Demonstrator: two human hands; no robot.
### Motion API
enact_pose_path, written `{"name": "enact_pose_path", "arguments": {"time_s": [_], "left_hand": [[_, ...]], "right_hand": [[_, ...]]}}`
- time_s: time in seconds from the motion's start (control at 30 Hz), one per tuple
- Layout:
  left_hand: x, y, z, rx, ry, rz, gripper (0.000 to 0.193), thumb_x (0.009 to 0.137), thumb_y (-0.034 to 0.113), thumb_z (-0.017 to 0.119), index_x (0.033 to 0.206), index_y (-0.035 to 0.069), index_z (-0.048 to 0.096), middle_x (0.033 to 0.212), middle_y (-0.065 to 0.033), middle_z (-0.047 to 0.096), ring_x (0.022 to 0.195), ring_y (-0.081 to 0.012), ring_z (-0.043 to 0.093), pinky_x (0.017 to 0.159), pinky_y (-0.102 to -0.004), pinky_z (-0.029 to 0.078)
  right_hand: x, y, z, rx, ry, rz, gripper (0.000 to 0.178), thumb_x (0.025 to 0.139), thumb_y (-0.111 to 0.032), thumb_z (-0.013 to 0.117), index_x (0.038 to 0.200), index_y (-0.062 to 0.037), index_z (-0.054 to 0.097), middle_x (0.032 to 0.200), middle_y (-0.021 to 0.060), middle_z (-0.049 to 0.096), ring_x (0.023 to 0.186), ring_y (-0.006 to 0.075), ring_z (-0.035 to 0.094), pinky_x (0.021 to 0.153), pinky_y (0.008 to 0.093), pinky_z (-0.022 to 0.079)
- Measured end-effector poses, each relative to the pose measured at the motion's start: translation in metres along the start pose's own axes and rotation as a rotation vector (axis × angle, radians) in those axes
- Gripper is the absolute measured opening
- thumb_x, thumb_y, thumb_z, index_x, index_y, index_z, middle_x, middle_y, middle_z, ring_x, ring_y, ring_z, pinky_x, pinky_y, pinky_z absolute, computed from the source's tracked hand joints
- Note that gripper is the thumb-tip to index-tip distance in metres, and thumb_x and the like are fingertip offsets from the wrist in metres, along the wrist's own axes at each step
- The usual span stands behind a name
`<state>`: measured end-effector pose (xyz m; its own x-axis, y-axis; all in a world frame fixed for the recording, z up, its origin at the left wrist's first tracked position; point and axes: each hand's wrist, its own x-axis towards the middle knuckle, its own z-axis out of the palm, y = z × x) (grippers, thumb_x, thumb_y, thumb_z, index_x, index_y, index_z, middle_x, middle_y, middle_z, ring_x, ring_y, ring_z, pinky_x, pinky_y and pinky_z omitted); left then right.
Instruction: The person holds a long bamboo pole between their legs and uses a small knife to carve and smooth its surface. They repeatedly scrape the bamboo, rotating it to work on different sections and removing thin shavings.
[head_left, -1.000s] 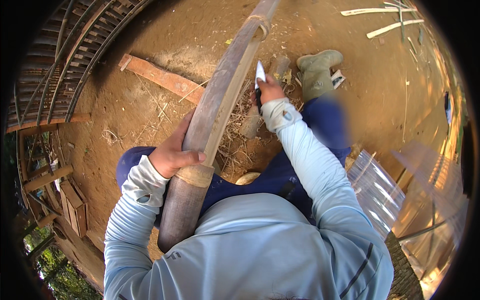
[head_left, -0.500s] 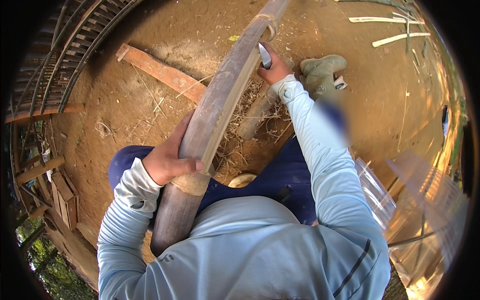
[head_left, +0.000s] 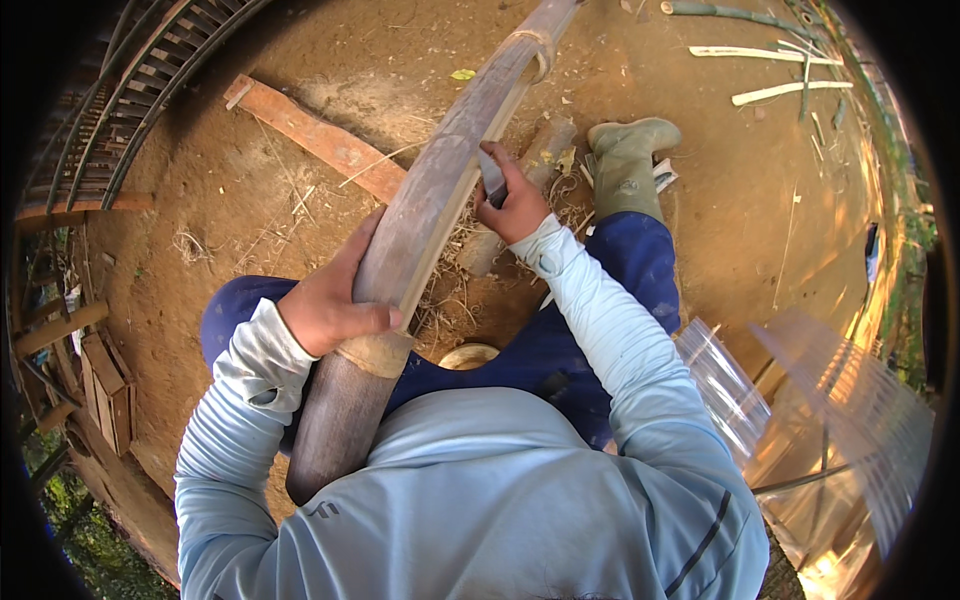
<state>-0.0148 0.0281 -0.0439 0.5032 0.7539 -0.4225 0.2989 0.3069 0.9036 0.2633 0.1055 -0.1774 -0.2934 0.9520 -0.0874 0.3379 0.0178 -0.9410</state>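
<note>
A long split bamboo pole runs from my lap up and away toward the top of the view. My left hand wraps around it near a node, just above my lap. My right hand grips a knife whose blade rests against the pole's right edge, about halfway up. Shavings and fibres lie on the dirt under the pole. My legs in blue trousers and a green rubber boot stretch out to the right of the pole.
A reddish wooden plank lies on the bare earth left of the pole. Pale bamboo strips lie at the top right. A curved slatted bamboo frame stands at the left, and clear corrugated sheeting at the lower right.
My right hand with the knife went up along the pole's edge, then came back down toward me. My left hand has kept its grip near the node.
</note>
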Motion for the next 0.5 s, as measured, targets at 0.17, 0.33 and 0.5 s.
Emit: {"name": "enact_pose_path", "arguments": {"time_s": [0.17, 0.33, 0.5], "left_hand": [[-0.001, 0.007, 0.003, -0.009, 0.0, -0.04, 0.117, 0.073, 0.029, 0.08, 0.159, -0.006, 0.009, 0.148, -0.0285, 0.042, 0.138, -0.0333, 0.044, 0.117, -0.0365, 0.03], [-0.002, 0.011, 0.005, -0.013, -0.001, -0.042, 0.117, 0.075, 0.027, 0.081, 0.16, -0.006, 0.007, 0.15, -0.0295, 0.04, 0.139, -0.0339, 0.043, 0.118, -0.0368, 0.03], [-0.003, 0.009, 0.002, 0.036, 0.0, -0.033, 0.122, 0.076, 0.033, 0.086, 0.16, -0.005, 0.007, 0.154, -0.0307, 0.036, 0.143, -0.0346, 0.039, 0.119, -0.0377, 0.028]], "right_hand": [[-0.034, -0.011, 0.011, 0.024, -0.097, -0.068, 0.074, 0.084, -0.013, 0.072, 0.151, -0.015, 0.041, 0.124, 0.0163, 0.063, 0.093, 0.0193, 0.067, 0.082, 0.0328, 0.055], [-0.018, -0.01, -0.009, 0.361, 0.102, 0.193, 0.04, 0.108, -0.036, 0.044, 0.14, -0.0116, 0.05, 0.104, 0.014, 0.064, 0.071, 0.0151, 0.061, 0.051, 0.0286, 0.049], [0.063, 0.026, -0.057, -0.038, 0.21, 0.284, 0.03, 0.106, -0.034, 0.049, 0.108, -0.0071, 0.063, 0.07, 0.0038, 0.06, 0.05, 0.0142, 0.056, 0.046, 0.0301, 0.043]]}}
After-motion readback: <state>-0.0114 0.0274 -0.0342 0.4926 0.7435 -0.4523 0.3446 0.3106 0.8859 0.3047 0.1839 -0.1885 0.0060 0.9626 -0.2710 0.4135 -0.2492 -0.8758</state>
